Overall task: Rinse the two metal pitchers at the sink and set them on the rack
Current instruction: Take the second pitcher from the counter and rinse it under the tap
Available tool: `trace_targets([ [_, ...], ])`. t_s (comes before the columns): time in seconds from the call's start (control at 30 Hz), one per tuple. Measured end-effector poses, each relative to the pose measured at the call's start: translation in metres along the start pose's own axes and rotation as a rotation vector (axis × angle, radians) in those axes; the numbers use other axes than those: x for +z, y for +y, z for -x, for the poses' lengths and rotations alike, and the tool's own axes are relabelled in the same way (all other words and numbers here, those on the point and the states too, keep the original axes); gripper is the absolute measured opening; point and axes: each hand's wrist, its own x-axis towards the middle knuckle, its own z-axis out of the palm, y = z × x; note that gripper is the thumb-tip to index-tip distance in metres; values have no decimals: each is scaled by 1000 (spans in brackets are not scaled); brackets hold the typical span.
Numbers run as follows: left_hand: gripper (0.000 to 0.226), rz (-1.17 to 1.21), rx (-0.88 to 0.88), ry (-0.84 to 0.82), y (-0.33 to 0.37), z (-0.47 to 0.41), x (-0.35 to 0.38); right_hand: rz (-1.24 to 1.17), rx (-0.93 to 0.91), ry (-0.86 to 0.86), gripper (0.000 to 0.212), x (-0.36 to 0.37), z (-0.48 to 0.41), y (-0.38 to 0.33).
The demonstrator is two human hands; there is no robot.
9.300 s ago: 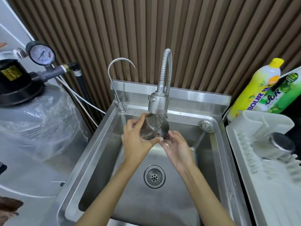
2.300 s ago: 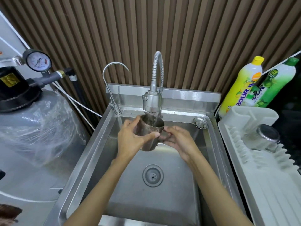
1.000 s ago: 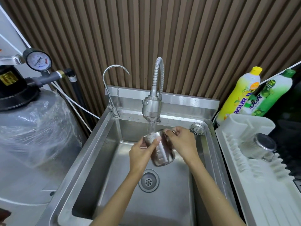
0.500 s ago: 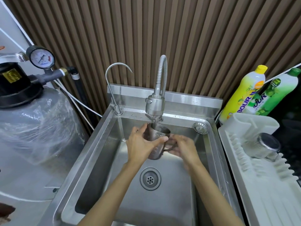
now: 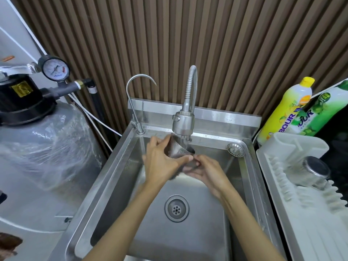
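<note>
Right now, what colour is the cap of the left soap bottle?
Yellow: the cap tops the yellow bottle, clearest in the head view.

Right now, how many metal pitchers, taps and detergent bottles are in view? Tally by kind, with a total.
Metal pitchers: 2, one under the running tap held in the left hand and right hand, one upside down on the rack
Taps: 2, gooseneck, flexible sprayer
Detergent bottles: 2, yellow, green
Total: 6
</note>
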Motion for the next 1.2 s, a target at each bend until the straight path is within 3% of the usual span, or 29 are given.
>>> trace_targets([
  [0.1,68,58,-91,-38,-3,8,10,312,22,166,14,-10,3,-13],
  [0.23,57,416,-195,-116,-12,2,19,655,-241,360,25,0,-3,-31],
  [0.33,66,498,-96,-90,-17,-9,13,482,-337,301,31,20,-4,-21],
  [0.43,81,446,32,-43,-12,-15,2,60,-203,110,31,24,-5,-4],
  [0.5,90,287,50,-20,-7,-11,-1,-32,-85,81,27,17,-1,2],
  [0.57,97,124,-7,23,-4,-3,1,61,-21,123,20,11,5,-2],
  [0.63,85,111,-61,21,-4,4,5,243,-24,230,13,5,4,-10],
  [0.73,55,292,-138,-68,-6,3,9,588,-201,406,19,6,0,-26],
  [0.8,50,432,-170,-120,-10,-5,8,718,-321,420,16,16,0,-28],
  [0.87,58,512,-137,-142,-16,-13,6,605,-353,349,12,22,0,-22],
  [1.0,63,499,-45,-234,-21,-21,-3,251,-200,178,25,12,-5,-18],
  [1.1,35,481,-130,-363,-26,-22,-19,352,-182,131,20,5,-6,-20],
  [1.13,36,470,-186,-429,-29,-23,-24,434,-222,134,19,5,-7,-20],
  [1.2,70,406,-333,-574,-38,-24,-27,697,-359,171,15,4,-11,-16],
])
